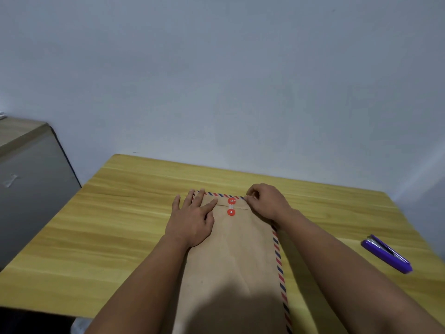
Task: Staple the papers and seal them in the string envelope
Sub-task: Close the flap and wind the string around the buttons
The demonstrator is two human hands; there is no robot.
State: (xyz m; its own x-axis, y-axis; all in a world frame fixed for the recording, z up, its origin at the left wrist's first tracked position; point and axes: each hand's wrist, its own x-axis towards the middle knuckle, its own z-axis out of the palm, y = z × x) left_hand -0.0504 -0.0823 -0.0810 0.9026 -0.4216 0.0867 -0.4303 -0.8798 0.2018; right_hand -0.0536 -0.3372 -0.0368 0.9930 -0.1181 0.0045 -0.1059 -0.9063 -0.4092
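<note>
A brown string envelope (pixel 237 256) with a red-and-blue striped border lies lengthwise on the wooden table (pixel 125 213), flap folded down at the far end. Two red buttons (pixel 231 206) sit on the flap and body, with white string between them. My left hand (pixel 192 218) presses flat on the envelope's far left part, fingers straight. My right hand (pixel 265 201) has its fingers curled at the far right corner of the flap; whether it pinches the string cannot be told. The papers are not visible. A purple stapler (pixel 387 253) lies on the table to the right.
A grey cabinet (pixel 31 189) stands left of the table. A plain pale wall (pixel 216 80) runs behind the table's far edge.
</note>
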